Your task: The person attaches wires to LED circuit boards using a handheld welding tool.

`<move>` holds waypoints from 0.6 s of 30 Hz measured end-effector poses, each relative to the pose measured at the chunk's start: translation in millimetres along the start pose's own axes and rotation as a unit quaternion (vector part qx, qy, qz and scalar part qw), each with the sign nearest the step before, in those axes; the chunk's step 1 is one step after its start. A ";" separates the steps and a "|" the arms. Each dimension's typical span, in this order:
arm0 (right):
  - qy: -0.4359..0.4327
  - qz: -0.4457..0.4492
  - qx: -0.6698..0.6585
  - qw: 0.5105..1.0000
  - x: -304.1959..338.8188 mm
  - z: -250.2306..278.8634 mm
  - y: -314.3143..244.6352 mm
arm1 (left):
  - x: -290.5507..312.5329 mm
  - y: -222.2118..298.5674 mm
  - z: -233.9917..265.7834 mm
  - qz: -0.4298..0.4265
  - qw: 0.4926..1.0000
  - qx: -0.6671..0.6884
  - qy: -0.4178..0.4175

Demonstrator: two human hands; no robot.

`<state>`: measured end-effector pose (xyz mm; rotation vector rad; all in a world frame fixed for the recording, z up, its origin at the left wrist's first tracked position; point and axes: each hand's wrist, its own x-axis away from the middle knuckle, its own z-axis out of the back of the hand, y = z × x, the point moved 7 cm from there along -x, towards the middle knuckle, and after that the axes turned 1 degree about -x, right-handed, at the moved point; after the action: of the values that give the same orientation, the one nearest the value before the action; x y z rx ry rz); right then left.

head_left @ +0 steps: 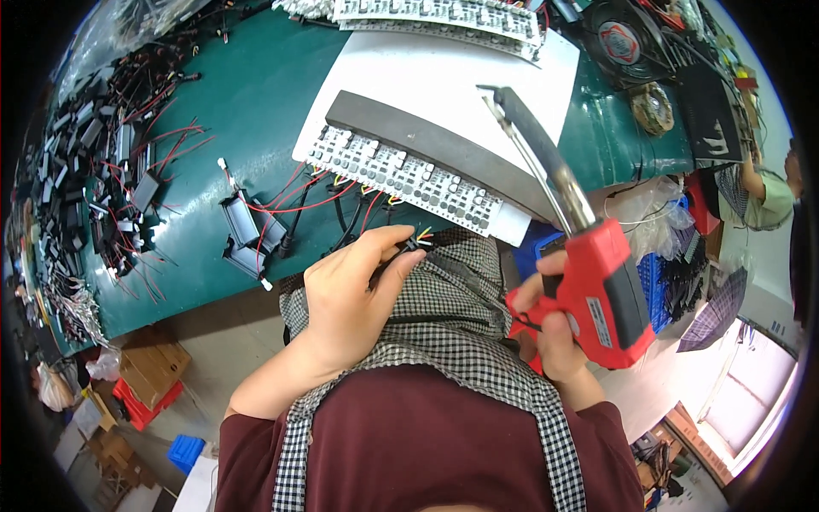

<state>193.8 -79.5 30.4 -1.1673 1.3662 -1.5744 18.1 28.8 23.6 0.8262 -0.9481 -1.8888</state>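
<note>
My left hand pinches the end of a black cable between thumb and fingertips, and short coloured wire ends stick out past the grip. In my right hand is a red and black soldering gun, its metal tip pointing up and away over the table. Just beyond my left hand lies a white strip of circuit boards, with red and black wires running from its near edge. A long dark grey bar rests along the strip's far side. Both lie partly on a white sheet.
At the left of the green table is a heap of black casings with red wires. Two grey open casings sit nearer. More circuit board panels are stacked at the back. A black fan stands at far right.
</note>
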 end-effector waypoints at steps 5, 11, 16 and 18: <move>0.027 0.010 -0.045 0.999 12.6 21.7 4.0 | -5.9 1.9 -4.8 -0.041 0.995 -0.086 0.007; -0.041 -0.021 -0.030 0.998 22.3 37.0 8.2 | -9.3 5.4 -6.7 -0.043 0.988 -0.148 -0.005; -0.055 -0.004 0.111 0.992 21.9 45.5 13.8 | -12.3 5.9 -7.3 -0.065 0.989 -0.133 0.006; -0.086 -0.013 0.124 0.988 27.6 45.7 24.1 | -13.0 3.9 -8.5 -0.052 0.991 -0.124 -0.012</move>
<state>227.6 -123.8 12.1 -1.1415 1.0152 -1.5717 32.0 36.4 25.0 0.7159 -0.6772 -2.0615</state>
